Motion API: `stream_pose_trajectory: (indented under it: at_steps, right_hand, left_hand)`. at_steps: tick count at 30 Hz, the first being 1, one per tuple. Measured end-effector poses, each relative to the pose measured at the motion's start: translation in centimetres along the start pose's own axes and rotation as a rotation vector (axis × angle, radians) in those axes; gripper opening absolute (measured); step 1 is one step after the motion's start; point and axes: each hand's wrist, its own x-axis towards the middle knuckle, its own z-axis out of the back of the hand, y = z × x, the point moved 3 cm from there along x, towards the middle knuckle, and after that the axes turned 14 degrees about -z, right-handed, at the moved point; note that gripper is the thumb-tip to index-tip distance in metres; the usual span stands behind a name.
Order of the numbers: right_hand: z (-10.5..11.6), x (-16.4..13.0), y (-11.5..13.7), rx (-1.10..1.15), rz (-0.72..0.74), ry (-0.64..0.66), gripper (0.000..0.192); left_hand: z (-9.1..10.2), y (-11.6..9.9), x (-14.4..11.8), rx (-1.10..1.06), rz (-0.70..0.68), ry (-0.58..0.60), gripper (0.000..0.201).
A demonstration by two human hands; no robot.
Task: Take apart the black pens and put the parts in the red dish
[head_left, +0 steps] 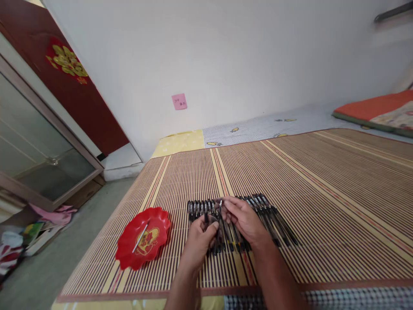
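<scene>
Right fingers [232,202] are pinching a pen [220,207]; left fingers [211,228], just beside, are holding a black cap-like piece [206,218]. Probably light, stiff and smooth, the pen is inviting mid-barrel gripping.

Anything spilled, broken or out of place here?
Nothing looks spilled or broken. Mildly odd: one slim pale stick lies in the red plate, apart from the row of dark pens; and pink cloth lies among clutter on the floor at picture left. The hands hide part of the row.
</scene>
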Motion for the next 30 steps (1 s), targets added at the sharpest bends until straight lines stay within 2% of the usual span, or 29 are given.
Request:
stream_pose_trajectory:
  at_steps: [3,9,17,21,25,30]
  right_hand:
    - [0.1,-0.1,0.1,0.015,-0.016,-0.006,0.023]
    - [-0.1,-0.5,0.4,0.064,-0.046,0.019,0.019]
    - [-0.6,-0.7,0.6,0.062,-0.082,0.061,0.020]
    - [-0.3,-0.6,0.7,0.127,-0.058,-0.002,0.024]
    - [0.9,-0.4,1.1,0.249,0.038,-0.129,0.024]
    - [2.1,-0.6,2.0,0.397,0.178,-0.254,0.021]
  left_hand:
    - [-0.3,0.2,-0.1,-0.054,0.021,-0.006,0.035]
    - [-0.1,-0.6,-0.3,0.054,-0.103,-0.087,0.031]
    - [-0.3,-0.5,-0.4,0.090,-0.135,-0.117,0.035]
    - [-0.8,-0.2,-0.6,0.035,-0.064,-0.049,0.041]
    - [-0.4,0.5,-0.8,-0.005,0.009,-0.013,0.049]
    - [-0.2,0.2,-0.9,0.162,-0.037,0.038,0.039]
